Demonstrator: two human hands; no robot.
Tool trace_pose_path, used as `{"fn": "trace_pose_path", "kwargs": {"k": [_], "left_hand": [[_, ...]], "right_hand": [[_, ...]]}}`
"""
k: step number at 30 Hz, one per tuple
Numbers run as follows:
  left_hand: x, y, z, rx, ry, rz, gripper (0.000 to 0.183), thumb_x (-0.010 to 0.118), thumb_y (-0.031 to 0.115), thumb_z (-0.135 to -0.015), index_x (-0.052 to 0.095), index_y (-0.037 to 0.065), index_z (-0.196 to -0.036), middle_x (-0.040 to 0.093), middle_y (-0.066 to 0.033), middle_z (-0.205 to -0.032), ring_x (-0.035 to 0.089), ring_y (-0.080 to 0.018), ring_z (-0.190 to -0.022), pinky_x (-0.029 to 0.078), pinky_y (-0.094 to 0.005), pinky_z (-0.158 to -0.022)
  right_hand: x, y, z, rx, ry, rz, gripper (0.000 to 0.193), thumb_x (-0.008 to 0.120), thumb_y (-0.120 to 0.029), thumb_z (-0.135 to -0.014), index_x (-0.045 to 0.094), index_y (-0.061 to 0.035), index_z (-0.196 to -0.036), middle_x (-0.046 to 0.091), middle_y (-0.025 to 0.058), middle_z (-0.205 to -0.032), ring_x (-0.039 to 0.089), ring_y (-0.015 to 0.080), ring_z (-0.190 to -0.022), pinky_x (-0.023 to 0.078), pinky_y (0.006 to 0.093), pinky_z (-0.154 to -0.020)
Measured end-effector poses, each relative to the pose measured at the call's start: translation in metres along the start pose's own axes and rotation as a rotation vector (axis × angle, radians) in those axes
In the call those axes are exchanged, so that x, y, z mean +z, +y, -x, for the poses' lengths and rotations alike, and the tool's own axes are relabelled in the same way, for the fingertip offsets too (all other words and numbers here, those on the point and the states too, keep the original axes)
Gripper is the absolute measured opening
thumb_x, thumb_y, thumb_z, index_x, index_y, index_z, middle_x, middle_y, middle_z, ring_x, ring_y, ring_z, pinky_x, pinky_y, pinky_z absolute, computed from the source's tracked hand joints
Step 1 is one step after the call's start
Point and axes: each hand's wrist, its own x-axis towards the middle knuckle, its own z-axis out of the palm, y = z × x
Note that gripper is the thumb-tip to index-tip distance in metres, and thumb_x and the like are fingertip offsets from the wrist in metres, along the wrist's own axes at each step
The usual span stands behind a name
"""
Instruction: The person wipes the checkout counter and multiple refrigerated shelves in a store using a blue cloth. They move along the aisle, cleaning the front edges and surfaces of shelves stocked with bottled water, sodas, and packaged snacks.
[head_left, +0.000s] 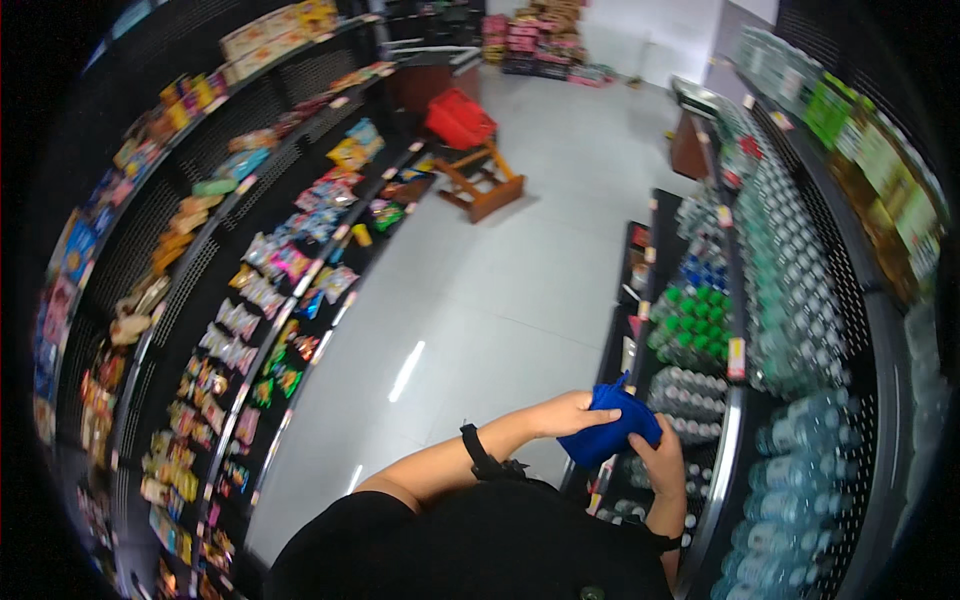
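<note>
A blue cloth point(600, 440), bunched or folded, is held up between my two hands in front of the right-hand shelves. My left hand point(572, 414) grips its left upper side, with the thumb lying over the front. On its right edge my right hand point(662, 462) is closed, thumb in front and fingers behind. The fingers behind the cloth are partly hidden. Just beyond the cloth, packs of clear bottles with white caps point(688, 392) and bottles with green caps point(695, 318) stand on the lower shelf.
Large water bottles point(790, 490) line the shelf at right. Snack packets point(235, 320) fill the tiered shelves at left. Along the aisle floor point(470, 300), a wooden stool point(482, 185) and a red basket point(460, 118) are near the far left shelf end. Stacked goods point(540, 40) stand at the back wall.
</note>
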Motion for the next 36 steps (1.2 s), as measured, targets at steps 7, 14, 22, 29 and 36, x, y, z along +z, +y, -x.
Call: {"fn": "trace_pose_path", "kwargs": {"k": [7, 14, 22, 29, 36], "left_hand": [[-0.016, -0.026, 0.059, 0.018, 0.436, -0.079, 0.039, 0.064, 0.029, -0.108, 0.065, 0.004, -0.139, 0.074, -0.0088, -0.127, 0.067, -0.0174, -0.115, 0.053, -0.035, -0.102], [-0.022, -0.041, 0.097, -0.002, 0.637, 0.117, 0.039, 0.066, 0.025, -0.106, 0.065, 0.006, -0.141, 0.074, -0.0086, -0.128, 0.069, -0.0183, -0.115, 0.053, -0.0338, -0.102], [-0.067, -0.045, 0.104, 0.075, 0.497, 0.173, 0.037, 0.068, 0.02, -0.106, 0.065, 0.003, -0.138, 0.072, -0.0004, -0.123, 0.063, -0.0104, -0.108, 0.053, -0.0306, -0.097], [-0.14, -0.026, 0.164, -0.045, 0.527, 0.074, 0.031, 0.068, 0.025, -0.105, 0.069, 0.008, -0.132, 0.072, 0.0034, -0.105, 0.062, -0.0069, -0.09, 0.053, -0.0263, -0.077], [-0.243, -0.078, 0.245, -0.007, 0.994, 0.137, 0.039, 0.07, 0.026, -0.104, 0.059, 0.008, -0.137, 0.072, -0.0049, -0.097, 0.065, -0.0108, -0.08, 0.054, -0.0291, -0.069]], "right_hand": [[0.039, 0.002, -0.048, -0.029, -0.201, -0.261, 0.025, 0.07, -0.005, -0.099, 0.061, -0.002, -0.122, 0.067, 0.0016, -0.109, 0.062, 0.0106, -0.1, 0.05, 0.0275, -0.093], [0.085, -0.002, -0.074, 0.052, -0.343, -0.477, 0.031, 0.064, -0.01, -0.104, 0.058, 0.0001, -0.133, 0.068, 0.0042, -0.117, 0.063, 0.0131, -0.105, 0.051, 0.0307, -0.097], [0.117, -0.011, -0.081, 0.077, -0.212, -0.567, 0.027, 0.059, -0.018, -0.108, 0.06, -0.0044, -0.132, 0.071, 0.0078, -0.118, 0.069, 0.0174, -0.102, 0.057, 0.0342, -0.092], [0.205, -0.036, -0.097, 0.17, -0.136, -0.564, 0.029, 0.061, -0.019, -0.108, 0.061, -0.0028, -0.132, 0.072, 0.0102, -0.121, 0.07, 0.0201, -0.105, 0.058, 0.0354, -0.092], [0.344, -0.056, -0.141, 0.08, -0.484, -0.409, 0.056, 0.065, -0.01, -0.104, 0.045, -0.0012, -0.156, 0.071, 0.0115, -0.122, 0.07, 0.0214, -0.108, 0.058, 0.0365, -0.094]]}}
